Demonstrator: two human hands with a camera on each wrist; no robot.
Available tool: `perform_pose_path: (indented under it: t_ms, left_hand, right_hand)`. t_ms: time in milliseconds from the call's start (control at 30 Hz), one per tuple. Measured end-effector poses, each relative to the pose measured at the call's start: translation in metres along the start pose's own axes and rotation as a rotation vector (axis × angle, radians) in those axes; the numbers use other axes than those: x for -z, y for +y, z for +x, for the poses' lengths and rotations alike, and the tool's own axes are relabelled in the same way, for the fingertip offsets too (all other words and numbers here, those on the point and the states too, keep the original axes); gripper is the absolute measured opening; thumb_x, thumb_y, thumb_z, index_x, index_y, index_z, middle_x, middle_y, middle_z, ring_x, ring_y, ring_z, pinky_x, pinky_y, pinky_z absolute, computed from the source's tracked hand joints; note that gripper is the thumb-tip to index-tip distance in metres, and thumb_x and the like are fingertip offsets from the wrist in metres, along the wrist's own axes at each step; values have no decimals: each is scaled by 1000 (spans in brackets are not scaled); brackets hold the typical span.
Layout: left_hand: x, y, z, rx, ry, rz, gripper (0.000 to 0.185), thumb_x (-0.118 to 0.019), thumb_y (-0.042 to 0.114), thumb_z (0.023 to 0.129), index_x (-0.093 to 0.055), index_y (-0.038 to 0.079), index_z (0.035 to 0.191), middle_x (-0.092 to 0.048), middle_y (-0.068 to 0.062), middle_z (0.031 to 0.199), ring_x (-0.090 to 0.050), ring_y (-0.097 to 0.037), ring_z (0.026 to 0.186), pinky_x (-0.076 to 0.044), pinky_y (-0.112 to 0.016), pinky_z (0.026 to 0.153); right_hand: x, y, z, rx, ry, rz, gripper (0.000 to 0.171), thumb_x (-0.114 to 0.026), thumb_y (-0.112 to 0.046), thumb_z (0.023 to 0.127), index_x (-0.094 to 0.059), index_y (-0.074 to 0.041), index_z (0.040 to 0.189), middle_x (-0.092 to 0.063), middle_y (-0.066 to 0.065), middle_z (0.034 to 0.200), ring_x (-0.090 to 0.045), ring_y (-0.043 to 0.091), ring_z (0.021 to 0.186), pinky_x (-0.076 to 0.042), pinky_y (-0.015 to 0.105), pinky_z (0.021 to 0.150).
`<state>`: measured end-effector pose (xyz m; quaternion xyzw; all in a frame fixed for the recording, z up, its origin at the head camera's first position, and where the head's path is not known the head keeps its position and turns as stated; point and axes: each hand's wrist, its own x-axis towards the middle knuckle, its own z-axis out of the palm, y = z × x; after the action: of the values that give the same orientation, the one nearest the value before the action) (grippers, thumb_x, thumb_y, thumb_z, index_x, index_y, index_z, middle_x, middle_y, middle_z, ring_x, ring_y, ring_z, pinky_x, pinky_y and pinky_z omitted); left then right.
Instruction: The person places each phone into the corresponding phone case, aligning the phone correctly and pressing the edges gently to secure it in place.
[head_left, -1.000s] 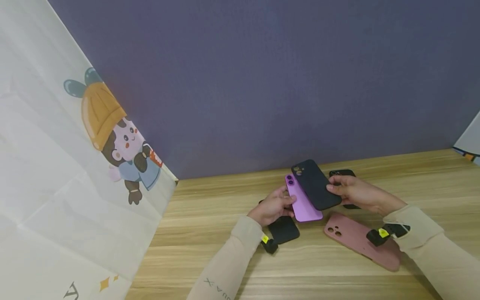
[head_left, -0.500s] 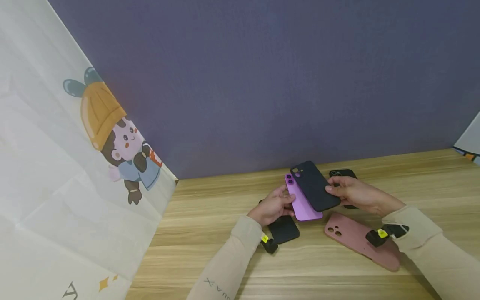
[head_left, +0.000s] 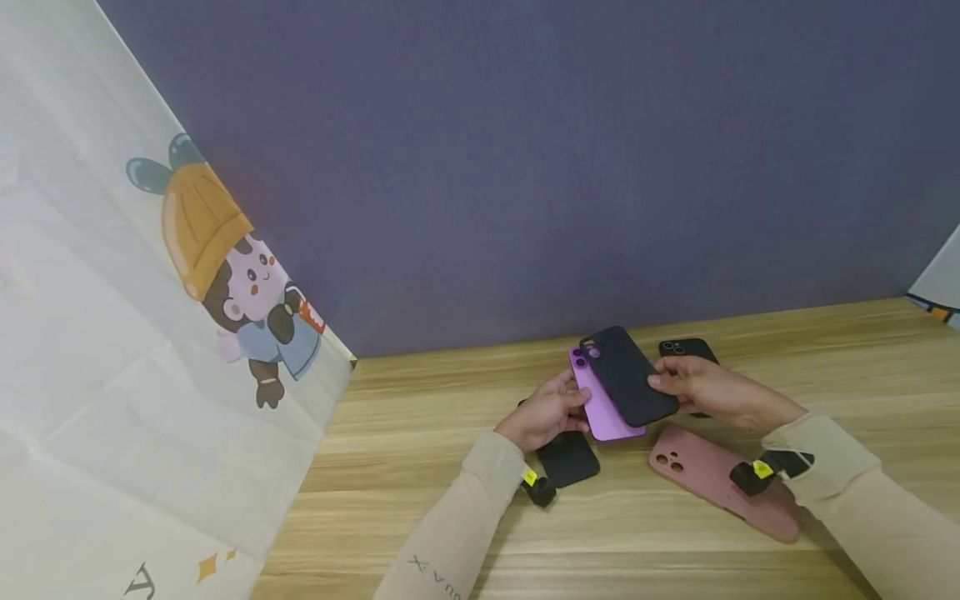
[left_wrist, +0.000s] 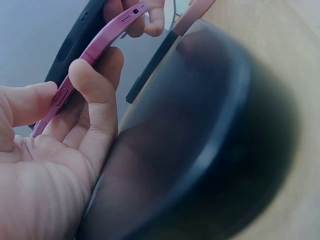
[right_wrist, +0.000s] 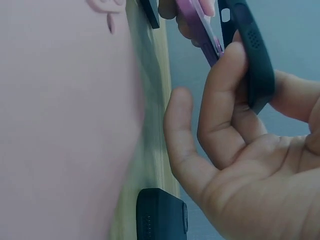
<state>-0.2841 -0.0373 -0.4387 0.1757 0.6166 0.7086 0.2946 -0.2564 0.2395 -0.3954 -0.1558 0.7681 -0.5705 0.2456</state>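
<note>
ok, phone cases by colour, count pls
Purple: 1, purple case, gripped by the left hand
Dark navy: 1, navy case, gripped by the right hand
Black: 2, black case under the left wrist, black case behind the right hand
Pink: 1, pink case on the table
Total: 5

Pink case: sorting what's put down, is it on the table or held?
On the table. The pink case lies flat on the wood, no hand gripping it.
</note>
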Motion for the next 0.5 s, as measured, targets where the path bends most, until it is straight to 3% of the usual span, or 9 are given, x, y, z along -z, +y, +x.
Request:
perform_pose_path:
  t_ms: [67,167,267,400,500]
  left_hand:
    - [0,0,0,0,2,-1,45,-44,7,108,-37,10,152,-65,0,100,-64,-12,81,-54,-24,65]
    - [0,0,-1,1,7,-5,45,-45,7,108,-37,10,153,-65,0,99,-64,-12,81,-54,-24,66]
    - [0,0,-1,2,10,-10,46,-45,7,108,-37,10,153,-64,0,99,-64,-12,81,-55,-24,66]
    - [0,-1,0,1,12,-14,45,-45,6,108,-37,10,152,-65,0,98,-64,-12,81,-54,-24,65]
    - [0,-1,0,0,10,-13,45,-46,6,108,-38,10,152,-65,0,98,-64,-12,81,-54,-24,65]
  right_hand:
    - [-1,0,1,-4,6,0,33,-48,-29,110,-44,1,121,-66,-1,93,-64,15,82,-49,36,87]
    - [-4,2,3,-14,20,8,30,-49,-27,109,-43,1,117,-52,-6,74,-49,10,64,-47,33,76]
    - [-7,4,5,-20,28,24,28,-50,-25,109,-42,1,115,-41,-9,67,-40,7,56,-48,30,67]
    - [-10,7,6,-14,18,40,27,-50,-22,109,-41,3,115,-52,-4,77,-56,7,62,-59,33,72]
    - [-11,8,7,-14,21,36,28,-50,-21,109,-40,4,116,-53,-1,82,-57,8,63,-61,37,78]
